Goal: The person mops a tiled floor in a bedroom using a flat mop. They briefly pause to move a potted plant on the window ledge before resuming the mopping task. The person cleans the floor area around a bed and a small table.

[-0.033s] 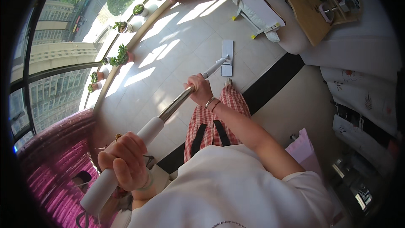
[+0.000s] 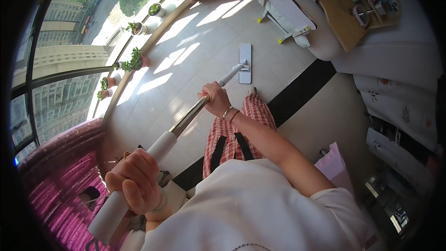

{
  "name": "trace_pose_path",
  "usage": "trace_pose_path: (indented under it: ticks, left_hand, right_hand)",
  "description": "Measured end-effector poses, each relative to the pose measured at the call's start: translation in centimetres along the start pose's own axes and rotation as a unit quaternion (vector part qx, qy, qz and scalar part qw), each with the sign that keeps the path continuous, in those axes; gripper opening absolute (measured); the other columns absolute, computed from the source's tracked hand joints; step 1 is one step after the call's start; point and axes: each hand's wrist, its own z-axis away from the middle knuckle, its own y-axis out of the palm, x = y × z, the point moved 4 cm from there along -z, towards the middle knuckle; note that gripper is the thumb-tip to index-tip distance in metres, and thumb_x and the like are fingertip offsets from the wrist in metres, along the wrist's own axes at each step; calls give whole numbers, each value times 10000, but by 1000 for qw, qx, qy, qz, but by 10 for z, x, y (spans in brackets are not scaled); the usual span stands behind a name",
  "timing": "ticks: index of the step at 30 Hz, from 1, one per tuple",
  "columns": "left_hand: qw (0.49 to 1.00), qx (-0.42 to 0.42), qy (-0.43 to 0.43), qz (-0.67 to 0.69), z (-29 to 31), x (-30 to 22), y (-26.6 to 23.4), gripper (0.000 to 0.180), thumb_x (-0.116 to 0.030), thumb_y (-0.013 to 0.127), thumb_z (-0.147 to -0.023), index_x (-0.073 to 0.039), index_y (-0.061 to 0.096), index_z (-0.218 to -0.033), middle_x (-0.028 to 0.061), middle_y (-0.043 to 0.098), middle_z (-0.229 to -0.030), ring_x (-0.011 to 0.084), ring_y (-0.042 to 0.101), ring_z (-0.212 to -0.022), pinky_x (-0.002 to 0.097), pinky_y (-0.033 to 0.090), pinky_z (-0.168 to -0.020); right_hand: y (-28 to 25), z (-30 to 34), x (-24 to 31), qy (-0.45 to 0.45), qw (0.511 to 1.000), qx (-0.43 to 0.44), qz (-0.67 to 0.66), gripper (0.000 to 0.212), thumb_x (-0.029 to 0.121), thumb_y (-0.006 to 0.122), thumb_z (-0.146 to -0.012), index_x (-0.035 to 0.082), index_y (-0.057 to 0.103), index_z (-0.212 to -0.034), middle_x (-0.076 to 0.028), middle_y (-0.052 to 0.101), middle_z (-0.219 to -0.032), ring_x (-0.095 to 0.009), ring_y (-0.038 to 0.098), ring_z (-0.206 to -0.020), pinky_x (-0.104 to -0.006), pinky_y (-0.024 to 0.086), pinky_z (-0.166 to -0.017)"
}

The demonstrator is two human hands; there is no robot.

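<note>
A flat mop [image 2: 189,117] with a metal pole slants from the lower left toward the middle of the floor. My left hand [image 2: 134,179] is wrapped round its thick white grip, near the upper end of the handle. Farther down, my right hand [image 2: 216,100] grips the metal pole in front of my checked trousers. The mop's rectangular light grey head [image 2: 245,53] lies flat on the pale floor tiles [image 2: 204,65], just ahead of my foot [image 2: 252,90].
Potted plants [image 2: 134,60] line the window ledge on the left. A folding white-topped table [image 2: 288,4] leans at the far right beside a wooden desk [image 2: 341,14]. A black floor strip [image 2: 297,86] runs diagonally across. Pink curtain [image 2: 65,195] hangs at lower left.
The mop head has shifted slightly to the left on the tiles. Both hands have moved a little left with the handle, keeping their grip.
</note>
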Motion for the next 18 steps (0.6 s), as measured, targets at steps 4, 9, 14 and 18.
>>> trace_pose_path:
  ticks: [4,9,14,18]
  left_hand:
    - [999,3,41,-34,-1,-13,-16,305,-244,554,-971,-123,373,-757,-7,408,-544,112,384,-486,293,404,-530]
    - [997,30,67,-27,-8,-23,-7,336,-299,590,-946,-140,367,-751,-7,405,-583,113,407,-489,311,430,-560]
    - [994,96,42,30,-29,18,26,343,-328,687,-898,-149,401,-836,-1,506,-643,150,573,-608,387,509,-804]
    - [975,221,-21,19,-48,101,71,316,-182,768,-824,-93,492,-950,88,606,-878,262,621,-955,522,371,-1062]
  right_hand:
    - [35,-23,18,-12,991,133,-4,204,273,599,-876,100,578,-770,-47,626,-817,-296,591,-914,-460,499,-743]
    - [1,-26,28,-33,989,143,21,212,247,624,-860,82,562,-742,-78,614,-771,-304,587,-861,-454,503,-717]
    - [-63,-39,-26,-62,994,74,49,268,204,678,-834,44,509,-701,-113,568,-696,-317,545,-735,-415,464,-658]
    - [-99,-68,-72,-59,990,95,89,228,200,670,-836,44,545,-724,-126,613,-741,-352,568,-785,-439,485,-704]
